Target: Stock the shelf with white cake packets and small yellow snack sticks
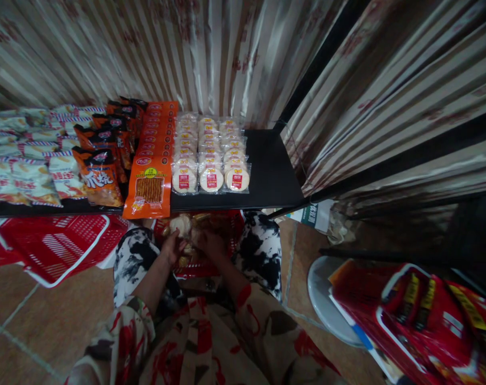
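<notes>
Low between my knees, a red basket (235, 229) holds gold-wrapped packets (185, 260), partly under the shelf edge. My left hand (174, 248) is over its left side, fingers curled against a pale round biscuit packet (181, 225). My right hand (209, 244) reaches into the basket close beside it; its fingers are dim, and I cannot make out what they touch. Above, on the black shelf (269, 166), stand three rows of round biscuit packets (211, 179) with red labels. To their left lies an overlapping row of orange snack-stick packs (149, 184).
Farther left on the shelf are orange-and-black snack bags (100, 174) and white snack bags (66, 174). An additional red basket (62, 243) with a white handle is below left. At right, red packages (431, 315) sit over a grey-white stool (321, 289). Curtains (210, 59) hang behind.
</notes>
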